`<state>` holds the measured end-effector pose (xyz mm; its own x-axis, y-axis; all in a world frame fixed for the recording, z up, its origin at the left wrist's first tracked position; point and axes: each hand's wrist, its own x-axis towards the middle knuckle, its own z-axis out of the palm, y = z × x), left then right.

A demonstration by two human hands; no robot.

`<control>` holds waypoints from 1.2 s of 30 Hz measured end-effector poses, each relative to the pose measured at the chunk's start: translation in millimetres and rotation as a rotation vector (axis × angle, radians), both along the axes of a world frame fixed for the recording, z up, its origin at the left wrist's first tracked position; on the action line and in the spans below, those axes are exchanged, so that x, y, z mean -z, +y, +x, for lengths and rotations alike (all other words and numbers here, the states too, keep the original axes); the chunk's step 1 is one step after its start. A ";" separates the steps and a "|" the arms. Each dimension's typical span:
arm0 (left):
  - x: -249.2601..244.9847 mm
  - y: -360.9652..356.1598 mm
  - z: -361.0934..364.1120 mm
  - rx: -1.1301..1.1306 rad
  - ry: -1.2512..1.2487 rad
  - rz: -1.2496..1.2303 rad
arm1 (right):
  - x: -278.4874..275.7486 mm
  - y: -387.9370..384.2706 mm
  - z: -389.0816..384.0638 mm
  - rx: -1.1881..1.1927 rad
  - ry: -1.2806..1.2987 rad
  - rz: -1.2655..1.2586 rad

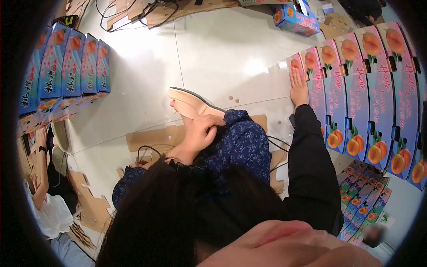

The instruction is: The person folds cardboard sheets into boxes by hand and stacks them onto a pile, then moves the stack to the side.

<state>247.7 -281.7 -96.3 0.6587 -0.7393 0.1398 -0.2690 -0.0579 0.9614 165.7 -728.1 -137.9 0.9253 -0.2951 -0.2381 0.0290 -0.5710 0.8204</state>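
Note:
My right hand (pixel 299 86) lies flat against the near end of a row of pink-and-blue peach boxes (pixel 351 89), fingers stretched out. These boxes stand side by side, with peaches printed at both ends of the panels facing me. My left hand (pixel 200 133) rests by my knee on the dark blue flowered skirt (pixel 242 142), its fingers loosely curled. I see nothing held in it. Just beyond that hand a beige platform sandal (pixel 195 102) is on my foot.
More blue peach boxes (pixel 73 62) stand at the left. Flattened cardboard (pixel 151 138) and black cables lie on the floor (pixel 213 49). Another person (pixel 49 209) sits at the lower left. A single box (pixel 296 20) stands at the back, and more boxes (pixel 362 196) are stacked at the lower right.

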 end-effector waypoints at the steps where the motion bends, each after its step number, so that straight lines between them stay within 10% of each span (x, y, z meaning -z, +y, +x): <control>1: -0.7 0.0 1.0 -0.001 -0.010 0.007 | -1.5 -1.2 -1.2 0.013 0.011 0.008; 11: 3.2 -2.7 -0.7 -0.018 -0.058 0.013 | 15.0 -23.0 -13.7 0.045 0.032 -0.168; 24: 5.0 -5.7 7.8 -0.276 -0.135 -0.060 | -0.9 -33.3 204.3 0.125 -1.090 0.792; 26: 12.3 -4.6 10.8 -0.344 -0.158 -0.066 | -50.5 -63.6 290.0 0.963 -1.184 1.831; 29: 14.0 -0.7 10.0 -0.372 -0.248 -0.057 | -74.7 -26.8 345.4 1.467 -1.344 2.280; 36: 27.1 10.6 12.8 -0.459 -0.250 -0.054 | -28.7 -54.1 422.4 1.074 -1.162 2.304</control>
<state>260.4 -271.2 -123.4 0.8548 -0.3694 0.3646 -0.4495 -0.1756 0.8758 588.0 -782.2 -109.2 0.6877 -0.5645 -0.4565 -0.3038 0.3474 -0.8871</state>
